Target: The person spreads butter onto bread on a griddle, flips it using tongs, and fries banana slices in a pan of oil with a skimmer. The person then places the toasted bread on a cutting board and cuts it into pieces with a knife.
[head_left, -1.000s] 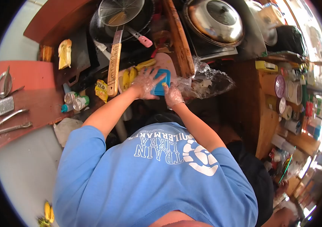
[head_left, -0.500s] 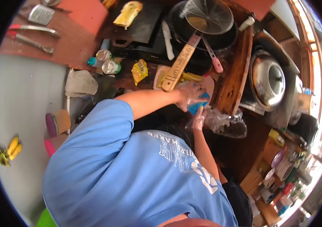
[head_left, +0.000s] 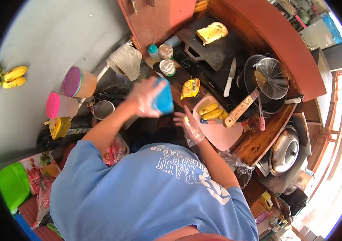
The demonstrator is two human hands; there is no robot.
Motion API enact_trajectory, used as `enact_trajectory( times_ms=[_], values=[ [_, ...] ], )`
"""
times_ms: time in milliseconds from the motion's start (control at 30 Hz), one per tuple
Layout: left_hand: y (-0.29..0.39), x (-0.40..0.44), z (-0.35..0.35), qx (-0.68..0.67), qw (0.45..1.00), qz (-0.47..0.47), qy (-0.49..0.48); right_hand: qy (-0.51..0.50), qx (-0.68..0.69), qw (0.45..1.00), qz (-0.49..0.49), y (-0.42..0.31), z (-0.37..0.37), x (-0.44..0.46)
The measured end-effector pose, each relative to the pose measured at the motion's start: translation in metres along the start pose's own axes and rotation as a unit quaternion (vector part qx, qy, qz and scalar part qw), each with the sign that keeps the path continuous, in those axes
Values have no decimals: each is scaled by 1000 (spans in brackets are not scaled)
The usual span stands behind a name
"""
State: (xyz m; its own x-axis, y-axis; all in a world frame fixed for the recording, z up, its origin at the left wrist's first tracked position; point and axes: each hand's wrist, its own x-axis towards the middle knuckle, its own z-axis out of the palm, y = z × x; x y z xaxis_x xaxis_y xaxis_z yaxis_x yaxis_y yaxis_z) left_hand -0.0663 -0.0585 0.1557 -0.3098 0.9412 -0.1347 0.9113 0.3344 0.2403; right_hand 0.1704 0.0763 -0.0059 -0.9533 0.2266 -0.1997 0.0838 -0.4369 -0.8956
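Observation:
My left hand (head_left: 144, 98), in a clear plastic glove and blurred by motion, grips a blue boxy thing (head_left: 163, 96) that looks like a plastic container. My right hand (head_left: 190, 127), gloved too, is apart from it, with its fingers spread. A small yellow spot shows near its fingertips; I cannot tell what it is. Close to the right hand lies a pink cutting board (head_left: 221, 135) with bananas (head_left: 212, 111) on it and a knife with a patterned blue handle (head_left: 209, 121). A yellow packet (head_left: 190, 88) lies beyond the board.
A wire skimmer (head_left: 272, 78) rests across a black wok (head_left: 251, 68), its wooden handle over the board. A white-handled knife (head_left: 230, 78) and a griddle (head_left: 207, 52) with bread (head_left: 212, 33) are behind. Cans (head_left: 167, 67), lidded tubs (head_left: 74, 82) and a strainer (head_left: 103, 109) stand left.
My left hand has carried the blue container leftward, away from the board and my right hand. Both hands were at it before; the right has let go. The view has turned.

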Motion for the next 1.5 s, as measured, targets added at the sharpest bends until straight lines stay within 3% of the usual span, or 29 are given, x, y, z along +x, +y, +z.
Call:
enact_trajectory(
  times_ms=[33,100,167,267,333,433,533,767,833,867,967,1000,1033,1067,1100,1133,1200,1333,1400,1433,1500],
  values=[
    [-32,-6,-12,29,997,-34,71,-19,-11,1000,-3,-8,6,20],
    [-84,-2,-67,36,984,-167,40,-30,-6,1000,4,-14,12,48],
    [-156,12,-74,122,958,-245,87,-50,18,998,19,-23,22,62],
    [-214,46,-88,134,939,-311,65,-41,-7,994,100,-21,22,61],
    [-229,49,-91,132,941,-306,62,-29,-54,985,162,-6,14,47],
    [-214,51,-98,139,937,-318,48,8,-81,972,222,2,-2,20],
    [-213,45,-96,239,924,-289,70,86,-28,968,233,26,-24,-2],
    [-201,41,-89,181,952,-216,121,241,54,944,220,25,-46,-34],
    [-187,35,-89,268,916,-205,215,252,41,944,209,24,-49,-46],
    [-177,33,-92,220,921,-113,302,260,51,944,198,23,-49,-52],
    [-141,12,-21,13,887,-124,444,274,75,941,184,21,-49,-70],
    [-121,0,4,-95,910,-211,344,269,74,942,186,23,-48,-72],
    [-117,-4,30,-39,944,-239,222,269,96,940,187,26,-48,-74],
    [-128,-3,80,-238,883,-368,168,269,119,937,190,27,-47,-74],
    [-169,6,147,-312,780,-518,162,262,117,938,196,23,-43,-70],
    [-154,21,130,-468,624,-609,144,241,82,944,210,16,-34,-59],
    [-176,47,150,-517,536,-640,189,192,20,955,224,17,-24,-26],
    [-216,72,175,-541,521,-621,224,84,-43,972,216,-3,10,61],
    [-216,63,168,-525,581,-579,225,49,-88,972,211,-2,26,114],
    [-201,55,147,-523,576,-587,223,33,-103,973,206,2,33,139],
    [-164,34,91,-362,724,-551,203,8,-250,957,149,-1,49,185]
  ],
)
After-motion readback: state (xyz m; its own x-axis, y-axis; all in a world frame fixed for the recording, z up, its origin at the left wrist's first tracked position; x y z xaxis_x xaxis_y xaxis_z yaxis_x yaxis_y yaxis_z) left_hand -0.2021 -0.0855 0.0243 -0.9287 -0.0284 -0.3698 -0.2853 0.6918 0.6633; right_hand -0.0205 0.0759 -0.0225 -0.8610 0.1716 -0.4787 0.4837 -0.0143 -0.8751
